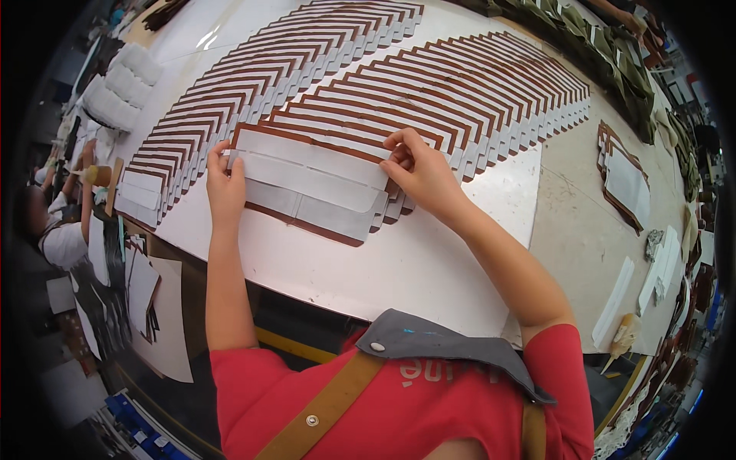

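A flat rectangular panel with brown edges and white-grey facing lies nearest me, at the front of a row of overlapping brown-edged panels. A white strip with rounded lower corners covers its upper half. My left hand is closed at the panel's left end, thumb on top and fingers around the edge. At the upper right corner, my right hand has thumb and fingertips pinched on the white strip's end. Its finger undersides are partly hidden.
A second overlapping row runs along the left. White pads sit at the far left, near another person. At right are a small panel stack, white strips and a squeeze bottle. Dark green material lines the far right.
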Available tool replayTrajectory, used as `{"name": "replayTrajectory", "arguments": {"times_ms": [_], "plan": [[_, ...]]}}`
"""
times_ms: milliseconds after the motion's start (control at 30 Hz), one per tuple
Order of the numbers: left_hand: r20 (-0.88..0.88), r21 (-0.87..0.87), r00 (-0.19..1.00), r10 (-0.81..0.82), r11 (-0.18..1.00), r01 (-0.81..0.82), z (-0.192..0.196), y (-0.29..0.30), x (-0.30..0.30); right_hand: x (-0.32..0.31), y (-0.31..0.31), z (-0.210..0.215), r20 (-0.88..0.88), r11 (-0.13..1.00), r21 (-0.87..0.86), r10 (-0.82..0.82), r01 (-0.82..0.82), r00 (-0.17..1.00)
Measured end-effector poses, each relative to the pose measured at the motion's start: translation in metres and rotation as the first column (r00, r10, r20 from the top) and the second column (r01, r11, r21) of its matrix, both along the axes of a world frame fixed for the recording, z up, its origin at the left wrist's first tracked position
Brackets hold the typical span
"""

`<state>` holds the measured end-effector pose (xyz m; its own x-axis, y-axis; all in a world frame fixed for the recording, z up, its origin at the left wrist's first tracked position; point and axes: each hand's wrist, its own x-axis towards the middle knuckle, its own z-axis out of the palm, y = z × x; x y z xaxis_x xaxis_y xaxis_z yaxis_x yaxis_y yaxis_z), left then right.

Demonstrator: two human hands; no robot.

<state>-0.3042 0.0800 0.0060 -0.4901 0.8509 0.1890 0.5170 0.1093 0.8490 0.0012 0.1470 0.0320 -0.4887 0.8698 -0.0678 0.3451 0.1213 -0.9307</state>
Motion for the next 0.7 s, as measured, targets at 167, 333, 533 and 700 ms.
{"name": "replayTrajectory", "arguments": {"times_ms": [167, 333, 533, 700], "plan": [[-0.124, -0.050, 0.990, 0.063, 0.996, -0.070, -0.007, 0.006, 0.001, 0.006, 0.007, -0.004, 0.047, 0.991, 0.130, -0.047, 0.041, 0.998], [-0.172, -0.036, 0.980, 0.097, 0.994, -0.105, -0.009, 0.005, 0.004, 0.031, -0.012, -0.014, 0.085, 0.935, 0.336, 0.090, -0.114, 0.992], [-0.176, -0.128, 0.983, 0.061, 0.988, -0.084, -0.002, 0.004, -0.004, 0.027, -0.019, -0.033, 0.162, 0.839, 0.512, 0.117, -0.185, 0.980], [-0.203, -0.180, 0.978, 0.037, 0.981, -0.075, 0.004, 0.004, -0.003, 0.027, -0.019, -0.033, 0.215, 0.813, 0.544, 0.105, -0.208, 0.971]]}}
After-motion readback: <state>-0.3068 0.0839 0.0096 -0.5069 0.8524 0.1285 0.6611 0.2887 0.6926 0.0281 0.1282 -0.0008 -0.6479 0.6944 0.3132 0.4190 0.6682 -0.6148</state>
